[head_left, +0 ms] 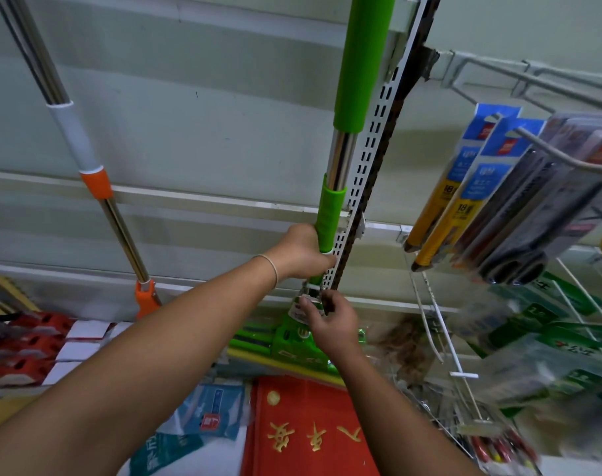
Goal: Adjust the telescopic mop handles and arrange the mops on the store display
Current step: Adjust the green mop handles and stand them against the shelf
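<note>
A pale panelled shop wall [196, 108] with horizontal rails fills the space behind and above both hands, and a white slotted upright [375, 139] runs up it just to the right of the left hand. Below the hands lies a shelf of goods: a red mat with gold characters [309, 431] directly beneath the right forearm, blue and white packets [206, 413] under the left forearm, and red and white boxes [35, 352] far off to the left. To the right of both hands, wire hooks [540, 77] carry hanging blister packs [491, 201] in blue, yellow and black, with green packets [546, 341] blurred lower down. The green mop [358, 73] stands upright against the wall, its shaft rising from between the hands to the top edge. The left hand [301, 250] is wrapped around the lower green grip sleeve of that handle, with a thin band on the wrist. The right hand [332, 321] sits just beneath the left, its fingertips pinching a tag or clamp at the base of the shaft, right above the green mop head [258, 338]. A second mop with an orange collar [95, 182] leans against the wall well to the left of the left hand, untouched.
</note>
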Tool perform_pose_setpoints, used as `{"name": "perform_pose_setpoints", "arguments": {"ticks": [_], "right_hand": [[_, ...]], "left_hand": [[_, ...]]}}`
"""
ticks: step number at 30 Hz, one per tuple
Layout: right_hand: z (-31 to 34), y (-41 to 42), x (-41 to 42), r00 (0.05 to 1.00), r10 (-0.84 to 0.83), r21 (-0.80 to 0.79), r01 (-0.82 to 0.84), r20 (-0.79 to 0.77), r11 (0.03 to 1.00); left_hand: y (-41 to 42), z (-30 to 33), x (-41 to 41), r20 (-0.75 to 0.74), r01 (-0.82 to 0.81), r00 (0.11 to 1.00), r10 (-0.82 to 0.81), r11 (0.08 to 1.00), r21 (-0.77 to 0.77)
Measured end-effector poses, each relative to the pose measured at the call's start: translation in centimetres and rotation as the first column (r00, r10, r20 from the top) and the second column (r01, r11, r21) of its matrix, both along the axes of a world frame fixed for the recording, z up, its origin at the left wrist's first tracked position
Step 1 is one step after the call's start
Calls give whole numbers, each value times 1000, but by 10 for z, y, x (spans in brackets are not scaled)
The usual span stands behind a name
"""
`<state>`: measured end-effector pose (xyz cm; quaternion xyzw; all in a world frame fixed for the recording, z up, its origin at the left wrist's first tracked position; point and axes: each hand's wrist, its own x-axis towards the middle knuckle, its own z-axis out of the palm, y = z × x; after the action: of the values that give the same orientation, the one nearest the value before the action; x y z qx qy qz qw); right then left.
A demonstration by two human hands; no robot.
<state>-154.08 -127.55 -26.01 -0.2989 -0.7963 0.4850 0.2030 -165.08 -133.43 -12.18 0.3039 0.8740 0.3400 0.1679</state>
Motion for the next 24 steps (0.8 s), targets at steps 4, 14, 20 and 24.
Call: {"name": "perform_pose_setpoints", "arguments": {"ticks": [4,14,20,24], "right_hand": [[-2,0,-1,1000,-7,-4,7,10,1000],[0,10,-2,1000,-8,20,7,22,1000],[2,10,0,1000,-10,36,9,30,999],[5,6,2,999,-38,59,38,6,998]], "left_hand": [[1,-4,1,-11,-6,1000,6,1000,22],[3,-2,4,-34,16,999,-14,998,58],[-1,-1,8,15,34,999,-37,990,138],[-12,-16,2,54,32,998,-43,982,184]]}}
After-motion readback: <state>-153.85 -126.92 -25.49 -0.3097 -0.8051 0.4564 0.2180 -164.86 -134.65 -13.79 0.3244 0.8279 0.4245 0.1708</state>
